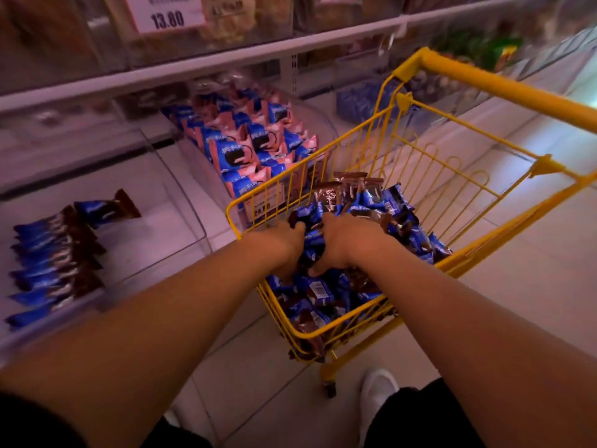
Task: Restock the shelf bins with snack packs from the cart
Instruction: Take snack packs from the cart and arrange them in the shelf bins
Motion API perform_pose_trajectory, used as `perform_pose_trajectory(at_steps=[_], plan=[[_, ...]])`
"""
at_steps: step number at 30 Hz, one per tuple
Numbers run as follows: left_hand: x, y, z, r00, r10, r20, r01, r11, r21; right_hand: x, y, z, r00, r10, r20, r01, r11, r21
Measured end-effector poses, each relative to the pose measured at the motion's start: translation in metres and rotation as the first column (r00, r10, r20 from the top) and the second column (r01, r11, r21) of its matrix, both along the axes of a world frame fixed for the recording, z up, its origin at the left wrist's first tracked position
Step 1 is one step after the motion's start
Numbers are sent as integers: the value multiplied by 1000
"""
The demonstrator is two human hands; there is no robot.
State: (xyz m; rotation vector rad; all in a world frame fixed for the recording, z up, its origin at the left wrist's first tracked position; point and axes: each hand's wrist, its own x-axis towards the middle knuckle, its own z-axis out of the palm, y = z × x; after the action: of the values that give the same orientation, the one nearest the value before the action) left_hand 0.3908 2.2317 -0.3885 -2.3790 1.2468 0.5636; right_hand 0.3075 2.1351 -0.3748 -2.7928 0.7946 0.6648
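A yellow wire cart (pixel 416 279) stands in the aisle, filled with several blue-and-brown snack packs (pixel 323 295). Both my hands are down in the pile. My left hand (pixel 277 244) has its fingers curled into the packs and grips some of them. My right hand (pixel 342 244) also digs in, its thumb and fingers closed around packs. To the left, a clear shelf bin (pixel 181 195) holds a row of the same blue-and-brown packs (pixel 55 263) along its left side, with bare floor beside them.
A neighbouring clear bin (pixel 310 114) is packed with blue-and-pink packs (pixel 248 143), right behind the cart's front edge. A white shelf rail (pixel 193 72) with a price tag (pixel 164 14) runs above. The cart handle (pixel 504 85) is at the right. My white shoe (pixel 378 389) is on the tiled floor.
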Motion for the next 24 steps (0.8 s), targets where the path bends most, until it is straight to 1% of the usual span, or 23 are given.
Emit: perform_pose_trajectory(at_steps=[3,5,8,10,12,13,14,15,17,19,20,21,22,24], plan=[[0,-3,2,998,36,-59,-39,998,-57,8,-2,0,996,8,88,-6,999,-32],[6,0,8,990,67,-123,-87,984,-158,9,-11,3,984,-13,176,14,1000,-4],[11,8,19,959,121,-255,-211,909,-361,7,-25,13,976,-60,209,40,995,96],[11,16,26,953,105,-283,-230,860,-455,4,-34,21,960,-103,259,62,985,161],[10,27,34,957,77,-280,-224,809,-543,0,-42,25,925,-208,318,113,950,291],[11,34,38,953,66,-297,-236,777,-584,-2,-45,25,912,-259,317,134,920,367],[12,41,43,940,56,-338,-267,736,-622,-4,-46,24,908,-297,296,150,889,432],[15,48,48,917,41,-396,-315,683,-659,-4,-47,24,910,-310,277,157,873,461],[23,62,55,861,-11,-509,-421,544,-725,-1,-46,26,918,-266,293,124,897,425],[29,70,58,811,-92,-578,-496,418,-762,3,-40,30,917,-162,363,39,945,325],[30,74,58,783,-135,-607,-528,370,-764,6,-35,31,921,-102,375,-5,962,274],[31,76,58,762,-172,-625,-554,327,-765,8,-28,30,934,-35,355,-52,972,230],[31,78,56,754,-195,-627,-569,282,-772,11,-19,27,952,47,303,-109,975,192],[33,80,53,743,-206,-637,-609,185,-771,16,-1,18,974,184,132,-201,971,132]])
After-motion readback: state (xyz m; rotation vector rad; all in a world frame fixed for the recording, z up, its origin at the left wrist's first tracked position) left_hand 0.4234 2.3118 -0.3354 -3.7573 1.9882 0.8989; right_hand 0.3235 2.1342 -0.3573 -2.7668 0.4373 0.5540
